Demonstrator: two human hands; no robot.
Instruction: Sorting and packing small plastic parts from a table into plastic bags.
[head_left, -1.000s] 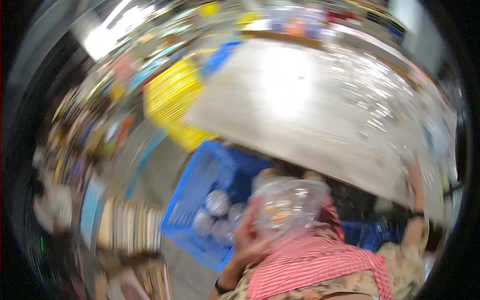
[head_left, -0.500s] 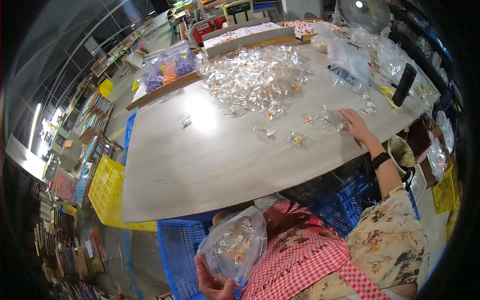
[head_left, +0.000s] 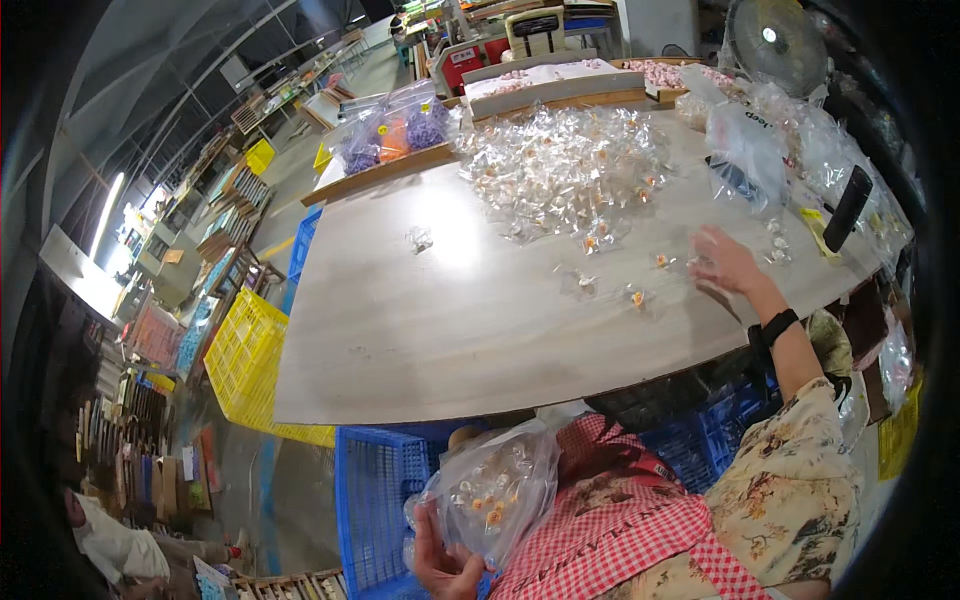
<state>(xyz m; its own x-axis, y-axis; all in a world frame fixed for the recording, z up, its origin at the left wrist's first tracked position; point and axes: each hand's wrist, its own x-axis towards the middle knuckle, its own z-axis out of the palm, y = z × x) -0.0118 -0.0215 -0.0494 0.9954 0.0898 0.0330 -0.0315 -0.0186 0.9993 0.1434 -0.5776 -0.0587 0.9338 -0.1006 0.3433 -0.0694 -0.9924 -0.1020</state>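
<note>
My left hand [head_left: 441, 560] holds a clear plastic bag [head_left: 495, 485] of small wrapped pieces, low over a blue crate [head_left: 372, 500] below the table edge. My right hand [head_left: 724, 262] reaches out over the grey table [head_left: 450, 320] with fingers apart, touching nothing that I can make out; a black band sits on its wrist. A few loose clear-wrapped pieces [head_left: 634, 296] lie just left of that hand. A big heap of the same wrapped pieces [head_left: 560, 170] covers the far middle of the table.
Clear plastic bags [head_left: 745, 150] and a black handset [head_left: 848, 207] stand at the table's right. Bags of purple and orange items [head_left: 395, 130] sit at the far left edge. A yellow crate [head_left: 245, 360] stands on the floor left, a fan [head_left: 775, 40] at the back right.
The view has swung up from the floor and crates to the table. My left hand still holds the bag low; my right hand has lifted slightly off the loose pieces.
</note>
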